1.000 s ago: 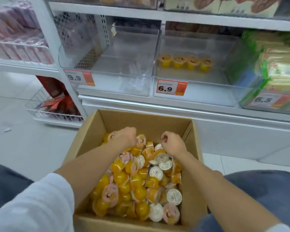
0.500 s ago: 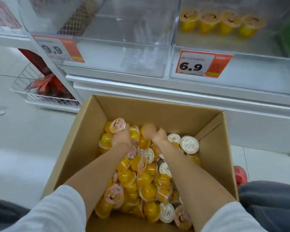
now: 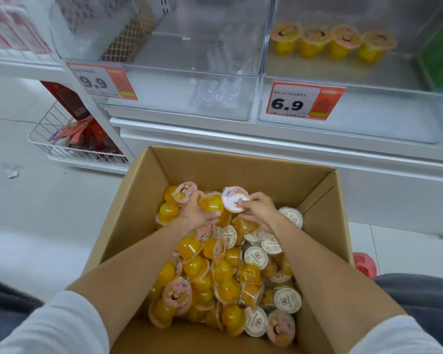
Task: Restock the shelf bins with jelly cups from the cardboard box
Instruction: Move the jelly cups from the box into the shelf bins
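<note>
In the lower middle of the frame an open cardboard box (image 3: 241,162) is sitting on the floor, and loose jelly cups (image 3: 223,272) are lying heaped in it, yellow jelly showing through clear plastic. Some lids are white with a round printed mark, others pink with a small cartoon figure; the writing on them is too small to read. Both bare forearms are reaching into the far end of the heap. The left hand (image 3: 197,213) is curling its fingers round a yellow cup (image 3: 212,203) that is lying on its side, and the right hand (image 3: 258,209) is pinching a pink-lidded cup (image 3: 235,199) by its rim between thumb and fingertips, lid facing the camera; the two cups are touching. Across the top of the frame two clear shelf bins are standing side by side. The left bin (image 3: 179,72) is carrying an orange-edged price tag (image 3: 102,81) reading 9.9, and the right bin (image 3: 368,80) a tag (image 3: 304,100) reading 6.9, its smaller print unreadable. Four upright cups (image 3: 330,43) are standing in a row at the back of the right bin. At middle left a white wire basket (image 3: 44,129) is holding red packets (image 3: 87,136).
</note>
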`<state>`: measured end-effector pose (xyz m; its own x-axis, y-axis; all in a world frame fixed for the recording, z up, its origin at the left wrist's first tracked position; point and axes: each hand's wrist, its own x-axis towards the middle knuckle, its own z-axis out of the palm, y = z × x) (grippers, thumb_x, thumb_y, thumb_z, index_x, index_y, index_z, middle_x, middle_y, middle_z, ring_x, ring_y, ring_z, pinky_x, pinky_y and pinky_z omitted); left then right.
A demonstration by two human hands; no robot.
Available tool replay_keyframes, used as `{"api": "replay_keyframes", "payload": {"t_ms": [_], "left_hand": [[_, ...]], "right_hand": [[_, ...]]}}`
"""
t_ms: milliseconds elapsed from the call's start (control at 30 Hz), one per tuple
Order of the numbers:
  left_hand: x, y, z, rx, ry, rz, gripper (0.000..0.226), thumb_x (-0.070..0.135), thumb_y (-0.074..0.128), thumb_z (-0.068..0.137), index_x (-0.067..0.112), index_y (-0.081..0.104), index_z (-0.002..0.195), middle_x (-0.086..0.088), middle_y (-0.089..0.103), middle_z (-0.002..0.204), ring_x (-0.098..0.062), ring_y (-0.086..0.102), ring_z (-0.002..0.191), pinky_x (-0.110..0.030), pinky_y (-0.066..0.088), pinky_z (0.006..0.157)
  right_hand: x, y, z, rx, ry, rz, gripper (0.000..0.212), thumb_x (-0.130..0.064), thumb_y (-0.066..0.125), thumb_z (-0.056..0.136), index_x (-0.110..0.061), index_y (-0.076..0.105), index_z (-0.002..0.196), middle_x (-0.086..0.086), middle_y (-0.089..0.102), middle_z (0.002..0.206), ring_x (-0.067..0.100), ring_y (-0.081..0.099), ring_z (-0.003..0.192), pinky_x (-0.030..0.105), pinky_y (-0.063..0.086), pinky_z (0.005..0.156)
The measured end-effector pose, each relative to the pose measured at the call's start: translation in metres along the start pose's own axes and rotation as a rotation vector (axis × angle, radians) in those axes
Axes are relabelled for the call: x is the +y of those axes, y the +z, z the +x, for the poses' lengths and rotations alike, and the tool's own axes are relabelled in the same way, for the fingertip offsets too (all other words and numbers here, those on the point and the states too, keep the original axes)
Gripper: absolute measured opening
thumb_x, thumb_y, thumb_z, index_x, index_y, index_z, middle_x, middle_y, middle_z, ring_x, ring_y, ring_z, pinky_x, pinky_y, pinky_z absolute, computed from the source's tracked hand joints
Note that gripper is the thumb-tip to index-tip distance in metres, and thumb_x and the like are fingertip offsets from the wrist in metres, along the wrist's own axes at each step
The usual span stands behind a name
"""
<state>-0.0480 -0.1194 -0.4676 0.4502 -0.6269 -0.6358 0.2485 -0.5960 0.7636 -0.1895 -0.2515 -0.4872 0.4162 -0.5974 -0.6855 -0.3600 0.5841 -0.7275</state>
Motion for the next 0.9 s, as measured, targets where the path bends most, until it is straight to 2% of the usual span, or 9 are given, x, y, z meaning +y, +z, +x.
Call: {"api": "replay_keyframes", "payload": {"t_ms": [67, 133, 233, 333, 467, 567, 700, 767, 900], "left_hand": [[0.017, 0.003, -0.014, -0.101, -0.007, -0.114, 0.050, -0.012, 0.068, 0.080, 0.018, 0.039, 0.108, -0.025, 0.057, 0.111, -0.032, 0.066, 0.094, -0.033, 0.061, 0.070], [0.040, 0.008, -0.028, -0.169, -0.011, -0.195, 0.047, -0.015, 0.065, 0.080, 0.016, 0.044, 0.109, -0.021, 0.053, 0.118, -0.033, 0.065, 0.101, -0.031, 0.060, 0.072], [0.078, 0.022, -0.053, -0.226, -0.070, -0.364, 0.027, 0.003, 0.064, 0.088, 0.013, 0.048, 0.107, -0.021, 0.044, 0.128, -0.038, 0.061, 0.107, -0.040, 0.058, 0.082], [0.120, 0.046, -0.084, -0.293, -0.002, -0.343, 0.017, 0.012, 0.062, 0.092, 0.011, 0.049, 0.104, -0.021, 0.054, 0.125, -0.035, 0.061, 0.109, -0.041, 0.057, 0.085], [0.177, 0.072, -0.116, -0.296, 0.198, -0.271, 0.023, -0.001, 0.065, 0.088, 0.011, 0.055, 0.104, -0.014, 0.059, 0.126, -0.028, 0.062, 0.113, -0.036, 0.060, 0.077], [0.224, 0.075, -0.137, -0.414, 0.274, -0.223, 0.032, -0.004, 0.064, 0.087, 0.009, 0.056, 0.115, -0.014, 0.063, 0.124, -0.030, 0.064, 0.112, -0.041, 0.057, 0.088], [0.285, 0.080, -0.151, -0.442, 0.416, -0.095, 0.043, -0.008, 0.062, 0.087, 0.003, 0.055, 0.129, -0.013, 0.064, 0.123, -0.030, 0.067, 0.107, -0.043, 0.057, 0.087], [0.311, 0.090, -0.151, -0.394, 0.462, -0.074, 0.041, -0.010, 0.061, 0.087, 0.003, 0.058, 0.126, -0.013, 0.064, 0.123, -0.029, 0.068, 0.104, -0.040, 0.059, 0.080], [0.347, 0.114, -0.121, -0.247, 0.496, 0.009, 0.029, -0.017, 0.059, 0.085, 0.007, 0.065, 0.100, -0.014, 0.066, 0.115, -0.026, 0.069, 0.093, -0.033, 0.061, 0.064]], "right_hand": [[-0.017, -0.014, -0.020, -0.134, 0.025, 0.060, 0.034, 0.000, 0.068, 0.085, -0.009, 0.053, 0.115, 0.019, 0.065, 0.115, 0.027, 0.070, 0.096, 0.037, 0.060, 0.079], [-0.035, -0.029, -0.044, -0.229, 0.022, 0.052, 0.040, 0.001, 0.064, 0.088, -0.009, 0.055, 0.126, 0.017, 0.067, 0.114, 0.024, 0.071, 0.097, 0.033, 0.059, 0.079], [-0.064, -0.051, -0.082, -0.264, -0.014, 0.026, 0.029, -0.001, 0.061, 0.090, -0.004, 0.060, 0.119, 0.011, 0.073, 0.091, 0.015, 0.072, 0.082, 0.032, 0.057, 0.080], [-0.099, -0.076, -0.119, -0.216, -0.112, 0.033, 0.022, -0.005, 0.059, 0.092, -0.001, 0.060, 0.114, 0.005, 0.062, 0.061, 0.011, 0.060, 0.057, 0.029, 0.053, 0.069], [-0.149, -0.098, -0.166, -0.081, -0.249, -0.039, 0.010, -0.013, 0.061, 0.090, -0.010, 0.061, 0.100, 0.007, 0.062, 0.079, 0.014, 0.056, 0.064, 0.023, 0.046, 0.056], [-0.190, -0.110, -0.197, 0.037, -0.352, -0.078, 0.011, -0.020, 0.062, 0.089, -0.012, 0.064, 0.096, 0.000, 0.063, 0.065, 0.015, 0.053, 0.058, 0.023, 0.043, 0.053], [-0.240, -0.128, -0.217, 0.115, -0.494, -0.011, 0.014, -0.022, 0.065, 0.088, -0.011, 0.063, 0.097, 0.005, 0.065, 0.074, 0.016, 0.051, 0.055, 0.022, 0.045, 0.048], [-0.262, -0.135, -0.214, 0.173, -0.546, 0.024, 0.017, -0.019, 0.068, 0.087, -0.008, 0.062, 0.099, 0.007, 0.065, 0.078, 0.016, 0.053, 0.054, 0.022, 0.046, 0.048], [-0.297, -0.145, -0.181, 0.248, -0.552, 0.023, 0.013, -0.012, 0.069, 0.087, -0.004, 0.061, 0.094, 0.014, 0.065, 0.088, 0.020, 0.059, 0.063, 0.026, 0.048, 0.056]]}}
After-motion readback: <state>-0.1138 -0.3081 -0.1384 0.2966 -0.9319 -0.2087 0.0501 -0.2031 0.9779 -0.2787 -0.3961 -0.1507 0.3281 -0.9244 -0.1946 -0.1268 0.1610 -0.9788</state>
